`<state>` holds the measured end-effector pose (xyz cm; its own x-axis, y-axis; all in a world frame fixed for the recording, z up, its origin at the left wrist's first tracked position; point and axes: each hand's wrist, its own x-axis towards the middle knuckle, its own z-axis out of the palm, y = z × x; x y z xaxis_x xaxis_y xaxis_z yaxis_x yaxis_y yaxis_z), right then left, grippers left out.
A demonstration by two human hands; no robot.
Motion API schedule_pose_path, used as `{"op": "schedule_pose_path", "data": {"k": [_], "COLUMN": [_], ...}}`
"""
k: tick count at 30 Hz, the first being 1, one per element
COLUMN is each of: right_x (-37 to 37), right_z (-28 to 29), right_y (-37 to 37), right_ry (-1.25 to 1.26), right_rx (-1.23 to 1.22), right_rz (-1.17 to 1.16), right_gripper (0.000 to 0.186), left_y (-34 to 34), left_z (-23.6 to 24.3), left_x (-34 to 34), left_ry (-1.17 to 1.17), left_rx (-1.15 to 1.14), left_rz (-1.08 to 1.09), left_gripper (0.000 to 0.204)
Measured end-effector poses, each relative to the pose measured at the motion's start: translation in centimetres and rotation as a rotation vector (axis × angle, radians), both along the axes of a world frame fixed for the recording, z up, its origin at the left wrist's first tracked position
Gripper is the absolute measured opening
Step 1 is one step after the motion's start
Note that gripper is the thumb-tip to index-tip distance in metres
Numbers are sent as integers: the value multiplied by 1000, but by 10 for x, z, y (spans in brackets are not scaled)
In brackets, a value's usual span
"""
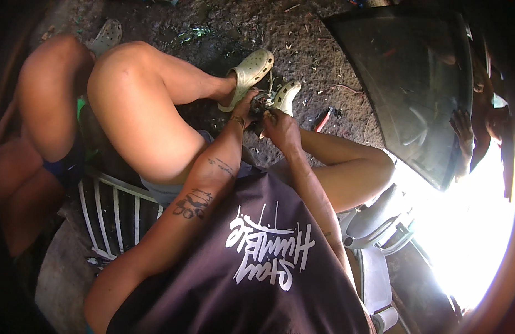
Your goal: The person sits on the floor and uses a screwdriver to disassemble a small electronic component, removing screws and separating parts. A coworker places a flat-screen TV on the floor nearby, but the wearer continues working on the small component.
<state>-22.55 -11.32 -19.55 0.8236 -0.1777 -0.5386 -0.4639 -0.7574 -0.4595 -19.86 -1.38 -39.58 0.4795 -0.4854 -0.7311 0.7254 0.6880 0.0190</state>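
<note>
My left hand (245, 111) is closed round a small dark part with pale bits (261, 102), held low between my legs in front of my cream clogs (252, 69). My right hand (282, 128) has its fingers curled at the same part, just right of and slightly below my left hand. What exactly they grip is too small and shadowed to make out. A red-handled tool (323, 121) lies on the dirt ground to the right of my hands.
Another person's bent legs (48, 94) are close on my left, by a white metal rack (121, 217). A large dark glass panel (407, 83) stands at the upper right, with someone else's hand (462, 128) at its edge. Pale metal and plastic items (371, 267) lie beside me, lower right.
</note>
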Motion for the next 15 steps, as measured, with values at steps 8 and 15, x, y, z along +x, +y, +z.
{"op": "schedule_pose_path", "data": {"k": [8,15], "right_x": [42,53], "right_z": [16,11], "right_y": [-6,-13], "right_ry": [138,19], "right_rx": [-102,-146], "right_rz": [91,221], "right_gripper": [38,35], "left_y": [6,3], "left_z": [8,-5], "left_x": [-2,-2], "left_ry": [-30,5], "left_rx": [91,103], "left_rz": [-47,-53], "left_gripper": [34,36]}}
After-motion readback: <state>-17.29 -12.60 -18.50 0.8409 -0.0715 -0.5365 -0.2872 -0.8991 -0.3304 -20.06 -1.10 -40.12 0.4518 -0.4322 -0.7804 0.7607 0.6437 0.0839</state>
